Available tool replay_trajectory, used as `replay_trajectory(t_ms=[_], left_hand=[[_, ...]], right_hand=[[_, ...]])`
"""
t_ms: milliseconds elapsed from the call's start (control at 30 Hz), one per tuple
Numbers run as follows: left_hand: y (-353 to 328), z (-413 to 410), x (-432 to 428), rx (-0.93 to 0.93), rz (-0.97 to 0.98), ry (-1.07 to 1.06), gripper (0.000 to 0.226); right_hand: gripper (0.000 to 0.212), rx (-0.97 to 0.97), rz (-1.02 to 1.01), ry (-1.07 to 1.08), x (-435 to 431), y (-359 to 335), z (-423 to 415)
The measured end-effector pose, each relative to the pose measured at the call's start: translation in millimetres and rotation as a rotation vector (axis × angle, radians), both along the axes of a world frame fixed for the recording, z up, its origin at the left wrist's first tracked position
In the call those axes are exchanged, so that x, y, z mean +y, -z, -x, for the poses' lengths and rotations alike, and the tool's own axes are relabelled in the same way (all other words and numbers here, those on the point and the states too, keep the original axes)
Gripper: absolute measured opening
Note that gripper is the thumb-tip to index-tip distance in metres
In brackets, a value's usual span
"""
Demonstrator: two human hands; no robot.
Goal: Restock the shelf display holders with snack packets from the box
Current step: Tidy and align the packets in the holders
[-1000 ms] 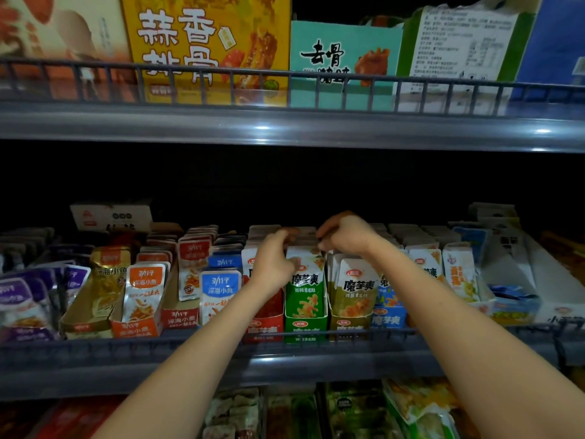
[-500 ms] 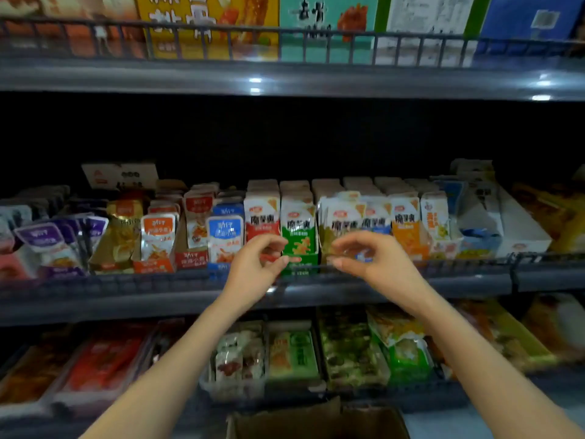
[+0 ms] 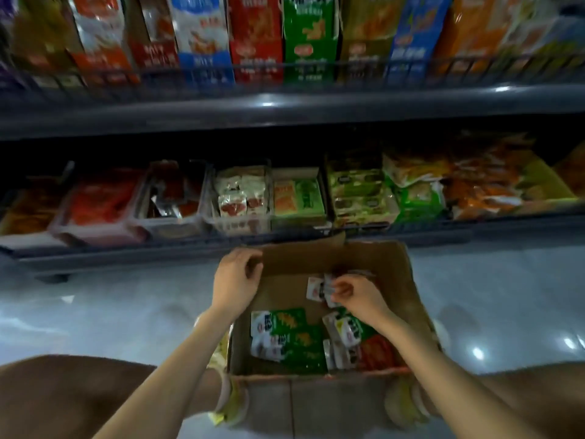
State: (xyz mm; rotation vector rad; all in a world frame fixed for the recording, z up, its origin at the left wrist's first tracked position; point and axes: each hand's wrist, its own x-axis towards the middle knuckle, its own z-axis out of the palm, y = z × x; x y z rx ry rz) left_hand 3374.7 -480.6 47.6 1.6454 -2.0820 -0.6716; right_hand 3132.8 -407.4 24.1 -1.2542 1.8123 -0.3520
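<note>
An open cardboard box (image 3: 395,274) stands on the floor below the shelves, with several green, white and red snack packets (image 3: 288,337) lying in its near half. My right hand (image 3: 356,296) is inside the box and pinches a small bunch of white packets (image 3: 319,288). My left hand (image 3: 237,280) grips the box's left wall at its top edge. The display holders (image 3: 304,42) with upright packets stand on the upper shelf, behind a wire rail.
A lower shelf holds clear trays (image 3: 240,201) and cartons of red, white, green and orange snacks. The dark shelf edge (image 3: 285,109) juts out above the box. Glossy pale floor (image 3: 110,305) lies on both sides; my knees frame the bottom corners.
Both hands came down from the display holders to the box on the floor. The view tilted down. My right hand has picked up white packets; my left has taken the box wall.
</note>
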Motion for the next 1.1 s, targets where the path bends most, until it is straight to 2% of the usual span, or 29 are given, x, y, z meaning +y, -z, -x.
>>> replay_trajectory(t_ms=[200,300,433,533,667,800,900,1000,1100], left_hand=[[71,-16,7,-0.081,-0.041,-0.126,0.041],[92,-18,9,-0.055,-0.081,-0.147,0.043],[111,-19,1,0.007,-0.137,-0.257,0.044],[119,-20,-2,0.009,-0.15,-0.238,0.048],[119,-20,1,0.042,-0.171,-0.212,0.052],[117,-16,2,0.034,-0.176,-0.205,0.053],[121,-20,1,0.044,-0.183,-0.188,0.053],[126,-26,1,0.04,-0.194,-0.195,0.055],[129,-29,1,0.041,-0.206,-0.224,0.058]], right_hand=[[0.048,0.038,-0.105,-0.101,3,97,-43],[0.043,0.072,-0.127,-0.13,-4,142,-60],[0.035,0.305,-0.08,-0.269,-25,195,-72],[0.04,0.394,-0.021,-0.34,-41,213,-76],[0.056,0.406,-0.062,-0.405,-54,228,-76],[0.058,0.478,-0.071,-0.511,-51,233,-77],[0.043,0.415,-0.008,-0.445,-50,233,-72],[0.034,0.222,-0.072,-0.336,-56,228,-56],[0.029,0.161,-0.2,-0.442,-49,219,-47]])
